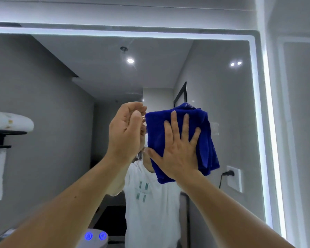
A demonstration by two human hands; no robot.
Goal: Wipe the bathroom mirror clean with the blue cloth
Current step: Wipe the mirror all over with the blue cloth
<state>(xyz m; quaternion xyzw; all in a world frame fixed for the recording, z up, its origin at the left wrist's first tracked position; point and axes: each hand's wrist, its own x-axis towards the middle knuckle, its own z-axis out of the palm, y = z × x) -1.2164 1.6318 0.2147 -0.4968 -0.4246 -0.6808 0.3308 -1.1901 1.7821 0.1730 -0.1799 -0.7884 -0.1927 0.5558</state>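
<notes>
Folded blue cloth (179,138) lies flat against the mirror (222,97), a wall-mounted pane with a lit white border, right of centre.

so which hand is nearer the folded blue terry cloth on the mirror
Right. The right hand presses flat on the folded blue terry cloth; the left hand hangs beside its left edge, fingers loosely curled, apparently not touching.

Right hand (179,149) pressed flat, fingers spread, on folded blue cloth (186,140) against mirror (222,86). Left hand (127,129) raised just beside cloth's left edge, fingers loosely curled, holding nothing. Lit strip (270,122) along mirror's top and right edges. Reflected: white T-shirt (150,203), wall socket (233,178) with black plug, towels on shelf (9,122) at left, ceiling lights (130,60). Two blue round lights (95,236) at bottom.
</notes>
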